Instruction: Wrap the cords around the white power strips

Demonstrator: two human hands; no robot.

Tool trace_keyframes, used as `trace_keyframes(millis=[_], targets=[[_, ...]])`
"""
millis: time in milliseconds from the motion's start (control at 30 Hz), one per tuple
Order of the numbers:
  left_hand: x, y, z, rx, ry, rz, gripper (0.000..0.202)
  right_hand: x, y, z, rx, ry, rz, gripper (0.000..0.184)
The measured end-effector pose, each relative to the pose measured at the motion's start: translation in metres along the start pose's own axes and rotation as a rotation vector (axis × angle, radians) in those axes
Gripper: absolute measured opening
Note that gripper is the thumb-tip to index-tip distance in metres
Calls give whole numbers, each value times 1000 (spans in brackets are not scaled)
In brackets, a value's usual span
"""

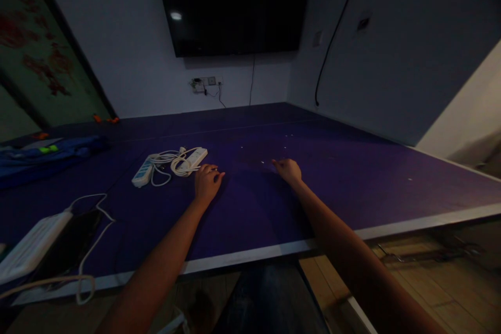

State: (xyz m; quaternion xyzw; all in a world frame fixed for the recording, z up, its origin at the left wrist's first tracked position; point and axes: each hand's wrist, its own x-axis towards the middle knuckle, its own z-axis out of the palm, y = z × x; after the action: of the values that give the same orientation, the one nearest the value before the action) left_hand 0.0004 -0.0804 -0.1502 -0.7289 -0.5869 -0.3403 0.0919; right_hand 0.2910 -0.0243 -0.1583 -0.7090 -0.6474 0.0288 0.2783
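Note:
My left hand (209, 182) rests low over the purple tabletop (250, 214), its fingers curled in and the thumb near them. A trace of white shows at its fingertips, too small to name. Right beside it lies a white power strip (195, 157) with its white cord (179, 167) coiled loosely; I cannot tell whether the hand touches the cord. My right hand (288, 169) is farther right, its fingers pinched together and pointing left. Whatever they may hold is hidden. Just left of its fingertips lies a tiny white scrap (262, 162).
A second power strip (144, 171) lies left of the first. Nearer left are a long white strip (33, 245), a black phone-like slab (70, 242) and a thin cable (104, 229). Blue cloth (50, 154) lies at the far left. Beyond the table hangs a television (238, 5).

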Motion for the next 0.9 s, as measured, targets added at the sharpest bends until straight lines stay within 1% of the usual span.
trace_keyframes(millis=[100,267,433,600,767,900], targets=[[0,-1,0,-4,-16,6,15,-1,0,0,-1,0,1,48],[1,-1,1,-4,-20,-11,24,0,0,0,5,-6,-2,47],[2,0,1,-6,-31,-8,24,0,1,0,12,-12,-6,48],[2,0,0,-12,-42,0,30,0,1,0,11,-17,-11,47],[2,0,0,-16,-56,3,24,0,1,0,5,-22,-10,47],[2,-1,1,-19,-61,6,23,1,0,0,3,-25,-8,46]])
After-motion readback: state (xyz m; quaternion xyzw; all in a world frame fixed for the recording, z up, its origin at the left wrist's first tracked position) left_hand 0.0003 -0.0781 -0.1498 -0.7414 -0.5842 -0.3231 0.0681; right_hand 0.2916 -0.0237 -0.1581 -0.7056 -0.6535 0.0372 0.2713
